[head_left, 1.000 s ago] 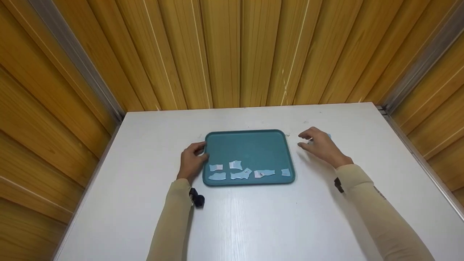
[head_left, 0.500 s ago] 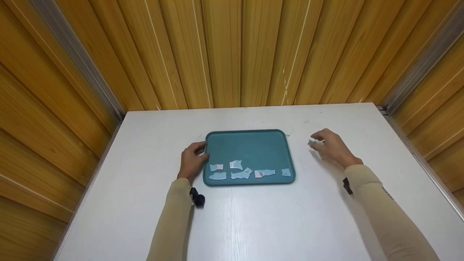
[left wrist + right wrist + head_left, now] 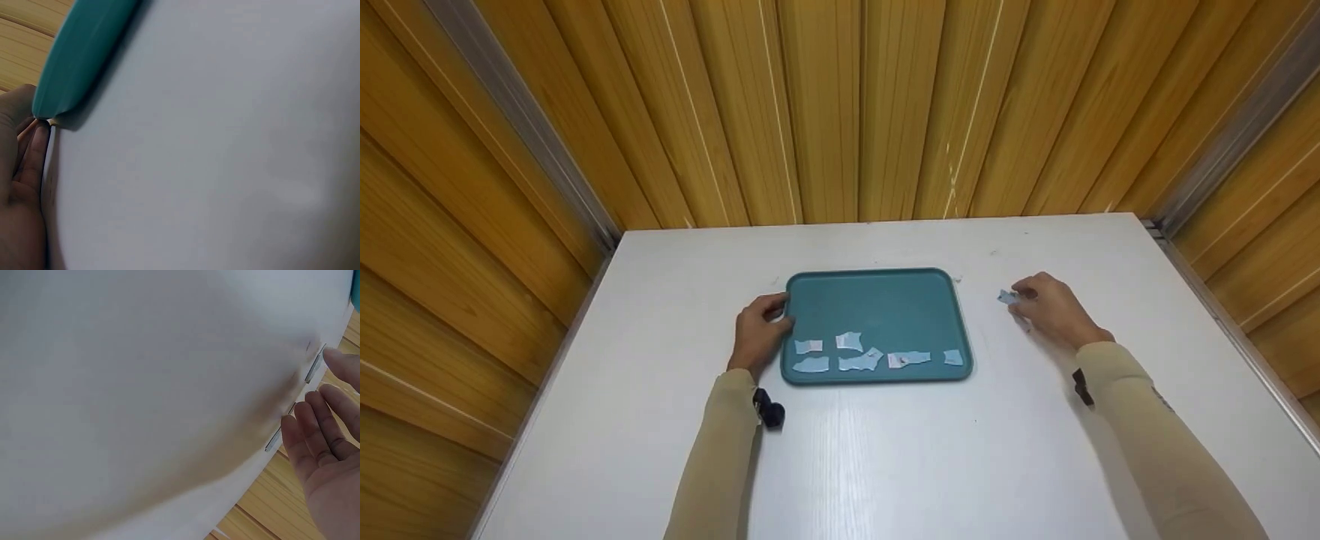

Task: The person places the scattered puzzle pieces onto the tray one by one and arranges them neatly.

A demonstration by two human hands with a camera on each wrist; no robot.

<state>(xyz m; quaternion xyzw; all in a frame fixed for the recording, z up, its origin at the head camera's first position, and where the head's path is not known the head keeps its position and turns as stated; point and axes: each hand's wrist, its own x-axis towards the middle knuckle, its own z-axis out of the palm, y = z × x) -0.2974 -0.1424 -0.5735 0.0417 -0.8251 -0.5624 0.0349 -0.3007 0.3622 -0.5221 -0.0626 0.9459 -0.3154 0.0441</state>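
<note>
A green tray point(image 3: 877, 300) lies on the white table, with several torn light-blue pieces point(image 3: 859, 362) along its near side. My left hand point(image 3: 756, 337) grips the tray's left rim. The left wrist view shows its fingers point(image 3: 38, 140) right at the tray edge point(image 3: 84, 56). My right hand point(image 3: 1054, 307) is to the right of the tray, low over the table. A light-blue torn piece point(image 3: 1006, 297) shows beside its thumb and index finger. In the right wrist view the fingers are spread and fairly straight, over that piece point(image 3: 315, 367) and a second thin piece point(image 3: 275, 437).
Yellow wood-grain panels point(image 3: 825, 112) rise behind and beside the white table point(image 3: 885, 450). Small marks point(image 3: 994, 253) dot the tabletop behind the right hand. A black device point(image 3: 769, 411) is strapped to the left wrist, another point(image 3: 1082, 387) to the right.
The right hand has shifted right, away from the tray, then slightly nearer me, leaving more of the small blue piece in view. The left hand and tray have stayed put.
</note>
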